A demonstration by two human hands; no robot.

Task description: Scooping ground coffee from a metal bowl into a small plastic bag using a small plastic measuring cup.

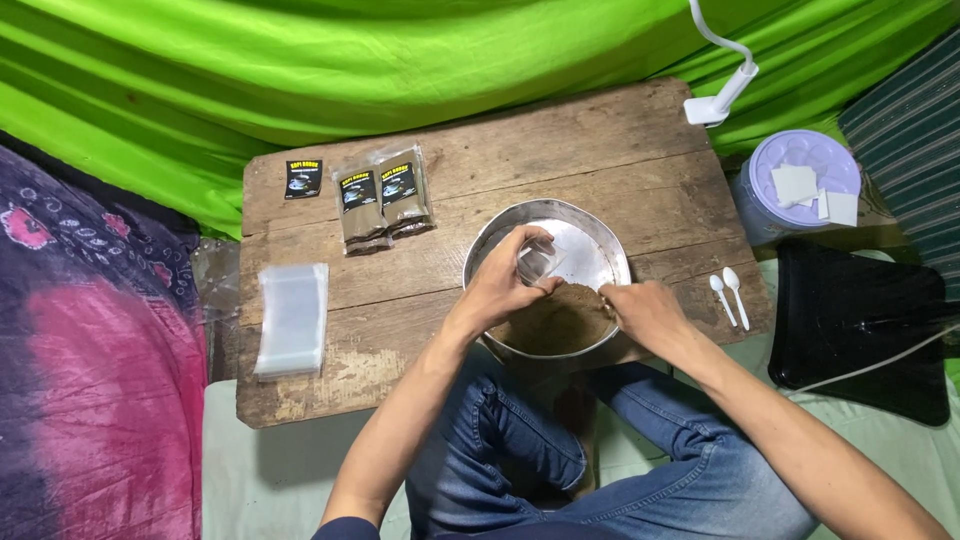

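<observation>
Bare forearms, dark navy short sleeve at the left arm's upper edge, blue denim jeans, creased at the knees

Two filled clear packets [384, 200] with black labels lie upper-left on the board — one loose black label [303, 179] beside (left).

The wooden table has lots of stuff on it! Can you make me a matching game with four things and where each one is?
Things:
1. bowl
2. spoons
3. empty bags
4. filled packets

Places:
A. left side of the table, in a flat clear stack
B. right edge of the table, two white ones side by side
C. middle of the table, under both hands, brown powder inside
D. far side of the table, left of the middle, with dark labels

Pairs: 1-C, 2-B, 3-A, 4-D
</observation>
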